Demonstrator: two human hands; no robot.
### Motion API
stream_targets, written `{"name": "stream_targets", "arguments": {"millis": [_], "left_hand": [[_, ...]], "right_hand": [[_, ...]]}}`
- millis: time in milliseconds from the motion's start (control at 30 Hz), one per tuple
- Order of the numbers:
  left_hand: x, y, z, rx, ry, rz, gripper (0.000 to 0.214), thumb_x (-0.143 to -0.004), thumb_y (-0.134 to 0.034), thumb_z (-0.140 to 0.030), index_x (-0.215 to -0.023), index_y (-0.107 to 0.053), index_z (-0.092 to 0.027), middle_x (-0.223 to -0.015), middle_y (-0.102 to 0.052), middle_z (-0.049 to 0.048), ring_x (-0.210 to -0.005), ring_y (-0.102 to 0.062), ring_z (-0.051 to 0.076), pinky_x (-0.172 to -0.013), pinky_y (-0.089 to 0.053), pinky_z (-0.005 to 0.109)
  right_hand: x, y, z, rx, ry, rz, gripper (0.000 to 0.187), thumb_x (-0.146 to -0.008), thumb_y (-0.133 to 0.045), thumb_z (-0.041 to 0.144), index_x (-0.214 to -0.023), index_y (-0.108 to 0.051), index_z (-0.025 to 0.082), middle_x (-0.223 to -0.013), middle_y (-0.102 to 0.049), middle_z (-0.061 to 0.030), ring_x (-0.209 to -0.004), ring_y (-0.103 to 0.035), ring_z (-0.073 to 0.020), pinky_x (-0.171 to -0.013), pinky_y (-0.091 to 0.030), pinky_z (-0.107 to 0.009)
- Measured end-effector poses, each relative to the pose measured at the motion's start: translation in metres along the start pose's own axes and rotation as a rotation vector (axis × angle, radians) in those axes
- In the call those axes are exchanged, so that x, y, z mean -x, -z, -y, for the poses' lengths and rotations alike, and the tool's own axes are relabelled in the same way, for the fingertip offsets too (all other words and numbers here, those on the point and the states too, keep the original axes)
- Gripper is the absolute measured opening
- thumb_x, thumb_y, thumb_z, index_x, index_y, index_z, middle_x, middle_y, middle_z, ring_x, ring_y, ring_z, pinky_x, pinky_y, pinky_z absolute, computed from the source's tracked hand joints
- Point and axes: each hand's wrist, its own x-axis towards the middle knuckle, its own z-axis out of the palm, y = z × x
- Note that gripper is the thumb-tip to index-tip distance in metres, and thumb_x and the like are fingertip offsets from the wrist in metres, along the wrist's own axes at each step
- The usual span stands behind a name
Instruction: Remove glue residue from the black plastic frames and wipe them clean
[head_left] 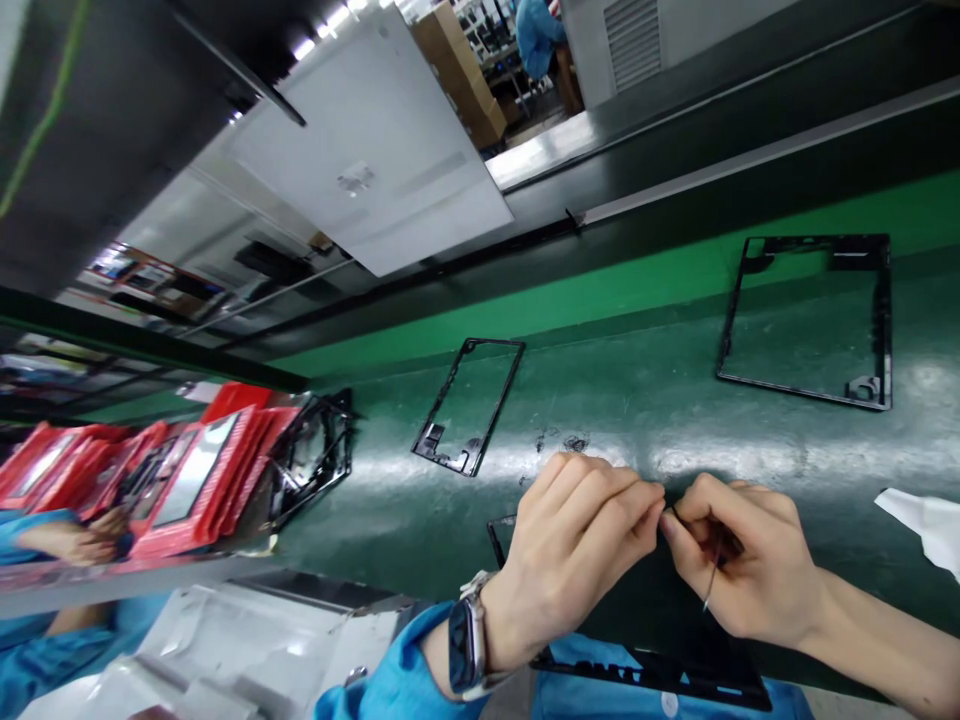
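My left hand (577,550), with a watch (466,645) on its wrist, is closed in a pinch, its fingertips meeting those of my right hand. Whatever lies between the left fingers is hidden. Curled into a pinch, my right hand (742,560) holds a thin metal tool (714,583) whose narrow end sticks out below the palm. A small dark bit shows at the right fingertips, too small to name. Under both hands lies a black rectangular frame (652,672) at the table's near edge, partly covered by the hands.
Two black frames, a smaller one (491,420) and a larger one (885,330), lie on the green table (637,400). Dark scraps (576,443) sit near my left hand. White cloth or paper (926,525) lies right. Stacked black frames (315,450) and red trays (217,480) stand left, beside a co-worker's hands (90,540).
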Motion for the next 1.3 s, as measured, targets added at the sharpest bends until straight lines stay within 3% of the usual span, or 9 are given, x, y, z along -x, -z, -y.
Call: {"name": "stream_targets", "arguments": {"millis": [367,767,1067,1300], "left_hand": [[-0.007,-0.005,0.008,-0.138,-0.111,0.126,0.006,-0.108,-0.057,-0.012,-0.109,-0.062,-0.012,-0.093,-0.072,0.0065,-0.083,-0.057,0.019,-0.074,-0.048,0.035],[-0.003,-0.012,0.011,-0.091,-0.004,0.071,0.012,-0.103,-0.059,-0.007,-0.101,-0.055,-0.018,-0.089,-0.068,0.0027,-0.080,-0.058,0.016,-0.072,-0.050,0.030],[0.000,-0.009,0.014,0.105,0.150,0.071,0.019,-0.094,-0.054,-0.003,-0.096,-0.051,-0.021,-0.084,-0.058,-0.0022,-0.078,-0.058,0.012,-0.070,-0.050,0.024],[0.006,-0.008,0.013,0.209,0.198,0.055,0.020,-0.102,-0.070,-0.020,-0.121,-0.062,-0.019,-0.107,-0.072,0.0047,-0.099,-0.070,0.016,-0.083,-0.058,0.027]], "right_hand": [[-0.003,0.002,0.000,-0.115,-0.080,0.043,0.031,-0.099,-0.058,0.010,-0.083,-0.036,0.024,-0.062,-0.031,0.0105,-0.046,-0.032,-0.0041,-0.044,-0.027,-0.020],[-0.005,0.005,0.000,-0.159,-0.100,0.058,0.026,-0.104,-0.059,0.014,-0.084,-0.045,0.023,-0.060,-0.042,0.0101,-0.044,-0.040,-0.0042,-0.043,-0.030,-0.019],[-0.008,0.006,0.002,-0.198,-0.100,0.055,0.024,-0.106,-0.056,0.013,-0.086,-0.048,0.022,-0.059,-0.048,0.0104,-0.044,-0.042,-0.0041,-0.043,-0.030,-0.019],[-0.007,0.006,0.000,-0.180,-0.084,0.047,0.024,-0.105,-0.056,0.013,-0.085,-0.047,0.023,-0.060,-0.045,0.0102,-0.044,-0.043,-0.0040,-0.044,-0.030,-0.019]]}}
